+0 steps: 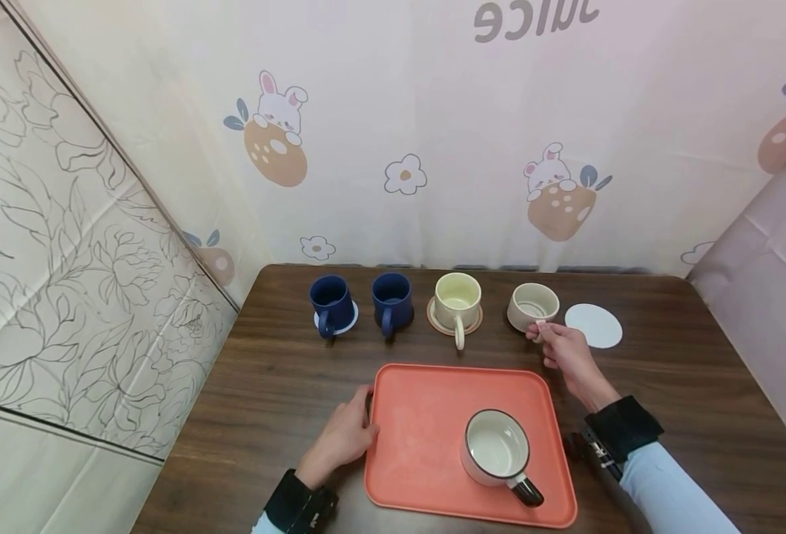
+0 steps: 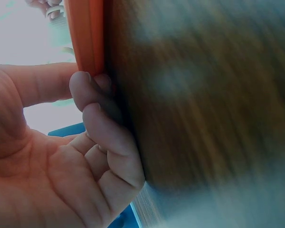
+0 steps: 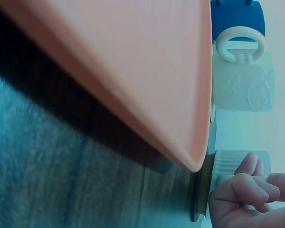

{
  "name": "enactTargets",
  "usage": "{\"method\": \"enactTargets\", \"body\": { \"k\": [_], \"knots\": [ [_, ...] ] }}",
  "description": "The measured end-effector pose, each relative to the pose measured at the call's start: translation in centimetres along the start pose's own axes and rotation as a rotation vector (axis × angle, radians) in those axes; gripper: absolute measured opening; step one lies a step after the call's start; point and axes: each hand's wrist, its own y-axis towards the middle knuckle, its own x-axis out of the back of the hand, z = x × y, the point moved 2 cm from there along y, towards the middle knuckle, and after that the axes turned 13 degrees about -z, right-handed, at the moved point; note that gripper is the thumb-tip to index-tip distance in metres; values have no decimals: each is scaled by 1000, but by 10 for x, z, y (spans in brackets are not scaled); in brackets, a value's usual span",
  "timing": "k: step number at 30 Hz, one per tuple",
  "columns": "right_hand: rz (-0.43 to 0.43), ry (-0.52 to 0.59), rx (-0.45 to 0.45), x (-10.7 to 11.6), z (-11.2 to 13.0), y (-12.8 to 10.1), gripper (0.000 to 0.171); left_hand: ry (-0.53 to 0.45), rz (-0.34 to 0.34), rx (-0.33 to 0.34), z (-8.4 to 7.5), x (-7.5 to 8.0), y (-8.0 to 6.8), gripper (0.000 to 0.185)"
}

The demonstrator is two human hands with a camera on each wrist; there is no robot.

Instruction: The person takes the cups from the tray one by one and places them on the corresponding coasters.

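Note:
My left hand (image 1: 342,434) pinches the left rim of an orange-red tray (image 1: 420,437). In the left wrist view its thumb lies on one face of the rim and curled fingers (image 2: 111,137) are on the other. A white mug (image 1: 496,445) with a dark rim and black handle stands on the tray's right half. Beyond the tray, my right hand (image 1: 569,356) pinches the handle of a cream ribbed cup (image 1: 532,302). That cup stands upright over a dark coaster (image 3: 195,199). In the right wrist view fingers cover part of its handle.
Left of the cream cup, a pale yellow mug (image 1: 458,293) stands on a brown-edged coaster (image 1: 474,326). Two navy mugs (image 1: 331,293) are farther left, the outer one on a white coaster (image 1: 353,320). A bare white round coaster (image 1: 595,326) lies at the right. A patterned curtain (image 1: 406,111) hangs behind.

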Motion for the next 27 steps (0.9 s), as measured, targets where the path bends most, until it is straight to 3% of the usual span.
{"method": "enactTargets", "body": {
  "k": [12, 19, 23, 27],
  "knots": [
    [12, -24, 7, 6, 2, 0, 53, -10, -3, -30, -1, 2, -1, 65],
    [-5, -18, 14, 11, 3, -14, 58, -1, -3, -14, -1, 1, -1, 65],
    [-52, -73, 36, 16, 6, -31, 62, 4, -4, -7, 0, -1, -1, 65],
    [-3, -199, 64, 20, 8, -53, 55, -4, -3, 0, 1, -1, -1, 65]
  ]
}}
